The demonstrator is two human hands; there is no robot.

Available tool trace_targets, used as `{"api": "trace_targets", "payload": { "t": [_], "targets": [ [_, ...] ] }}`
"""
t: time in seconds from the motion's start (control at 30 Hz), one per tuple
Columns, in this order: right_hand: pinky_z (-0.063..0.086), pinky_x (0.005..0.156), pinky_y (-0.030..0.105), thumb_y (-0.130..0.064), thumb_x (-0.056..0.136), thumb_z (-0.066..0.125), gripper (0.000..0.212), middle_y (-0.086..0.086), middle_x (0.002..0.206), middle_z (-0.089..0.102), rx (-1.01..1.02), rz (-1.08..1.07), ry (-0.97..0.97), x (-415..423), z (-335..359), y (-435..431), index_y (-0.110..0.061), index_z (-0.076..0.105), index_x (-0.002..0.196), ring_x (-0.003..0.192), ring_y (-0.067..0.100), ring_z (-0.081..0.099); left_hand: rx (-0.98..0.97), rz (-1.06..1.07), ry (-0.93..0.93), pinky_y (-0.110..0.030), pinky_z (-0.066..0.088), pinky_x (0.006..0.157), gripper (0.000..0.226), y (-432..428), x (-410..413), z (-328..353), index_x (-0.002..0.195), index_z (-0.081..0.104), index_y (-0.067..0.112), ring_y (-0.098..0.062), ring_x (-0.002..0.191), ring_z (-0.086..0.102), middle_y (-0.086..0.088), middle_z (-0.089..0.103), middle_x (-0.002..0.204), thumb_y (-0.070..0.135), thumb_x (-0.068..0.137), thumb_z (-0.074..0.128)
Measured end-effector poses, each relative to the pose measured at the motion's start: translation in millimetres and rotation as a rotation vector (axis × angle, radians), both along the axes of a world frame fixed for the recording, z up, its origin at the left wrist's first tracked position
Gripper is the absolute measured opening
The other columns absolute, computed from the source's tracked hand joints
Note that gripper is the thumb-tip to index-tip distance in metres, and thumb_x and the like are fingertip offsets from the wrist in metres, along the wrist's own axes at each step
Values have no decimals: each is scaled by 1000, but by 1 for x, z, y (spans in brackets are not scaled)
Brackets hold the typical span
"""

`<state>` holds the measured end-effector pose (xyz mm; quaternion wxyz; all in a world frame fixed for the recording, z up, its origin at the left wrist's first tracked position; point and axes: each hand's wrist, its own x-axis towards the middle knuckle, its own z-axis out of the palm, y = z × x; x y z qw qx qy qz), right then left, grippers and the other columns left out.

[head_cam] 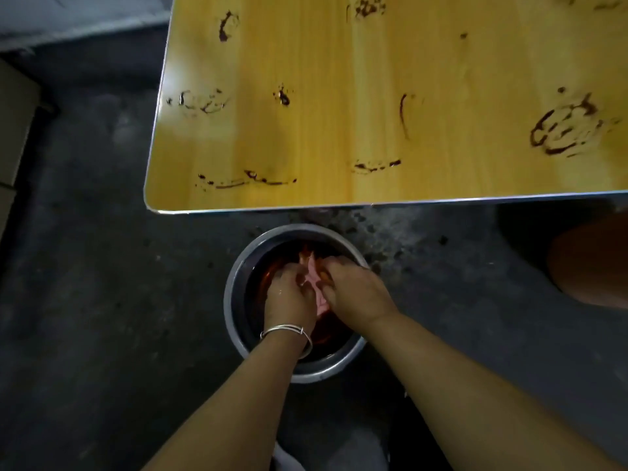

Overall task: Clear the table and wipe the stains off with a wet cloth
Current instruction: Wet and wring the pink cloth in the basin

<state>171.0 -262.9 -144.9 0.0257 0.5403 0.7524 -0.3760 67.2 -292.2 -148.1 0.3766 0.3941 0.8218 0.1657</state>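
Pink wet cloth (314, 283) gripped between left hand (289, 294) and right hand (356, 290), fingers curled around it, held inside round metal basin (234, 294) of dark reddish water on grey floor, yellow wooden table (339, 96) with dark brown stains (564, 130) beyond it, silver bangle (289, 331) worn on left wrist.

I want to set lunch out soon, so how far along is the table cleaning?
Clearing looks done: only dark brown stains show on the visible yellow wooden table. In hand: the left hand and right hand grip a pink cloth in dark water inside a round metal basin on the floor. Left: those stains are unwiped, so wiping has not begun.
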Motion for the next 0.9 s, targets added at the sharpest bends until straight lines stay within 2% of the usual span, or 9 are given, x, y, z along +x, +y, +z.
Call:
{"api": "trace_targets", "payload": {
  "t": [0.1,0.2,0.23,0.33,0.47,0.6,0.7,0.8,0.9],
  "targets": [
    [43,89,35,-28,97,41,42,9,134,47,-23,26,8,-11,-62,-6,-17,37,137,114,30,52,-22,-60,68,-28,42,88,23,-11,-12,-61,108,59,12,-24,101,57,-9,60,111,8,89,48],
    [45,88,37,-20,97,42,45,11,134,47,38,73,-24,-23,-123,-6,-15,34,140,114,29,54,12,-119,170,-12,32,73,22,-16,-24,-123,106,62,14,-21,96,57,-8,59,107,14,87,51],
    [46,86,36,-19,97,42,41,11,131,50,48,68,-28,-27,-144,-5,-15,36,138,112,28,56,32,-118,181,-11,31,70,22,-17,-27,-145,106,63,14,-20,94,57,-8,59,105,15,87,53],
    [41,75,32,-16,96,42,30,10,121,52,80,66,-72,-34,-200,2,-14,45,126,103,29,57,65,-80,138,-21,41,75,24,-11,-35,-199,105,66,12,-24,93,59,-11,60,103,11,84,55],
    [44,84,38,-9,89,50,35,12,122,49,90,125,-156,-45,-262,17,-12,47,123,108,32,54,106,-50,123,-23,41,79,24,0,-45,-263,103,67,8,-29,97,58,-17,59,105,6,82,56],
    [44,91,38,-26,93,47,36,12,127,48,0,-61,-118,-61,-305,24,-19,48,129,114,33,51,106,11,91,-24,41,83,28,6,-50,-310,111,63,12,-28,101,58,-13,58,112,17,83,60],
    [47,93,35,-19,90,52,38,12,127,53,-100,-191,-37,-66,-321,21,-23,52,128,113,31,55,111,106,17,-26,44,85,30,6,-46,-331,109,60,14,-26,101,58,-12,59,112,24,82,64],
    [51,91,32,-10,88,54,26,8,115,63,-126,-266,36,-62,-323,18,-17,65,110,102,24,61,80,246,-25,-26,45,83,25,1,-50,-335,104,57,14,-26,98,58,-9,61,104,27,83,63],
    [52,82,31,-11,89,55,13,7,107,63,-62,-379,39,-51,-323,18,-15,66,95,94,22,61,119,438,-42,-22,43,79,13,-2,-63,-332,93,63,13,-21,89,59,-7,65,100,16,81,64]
  ]
}}
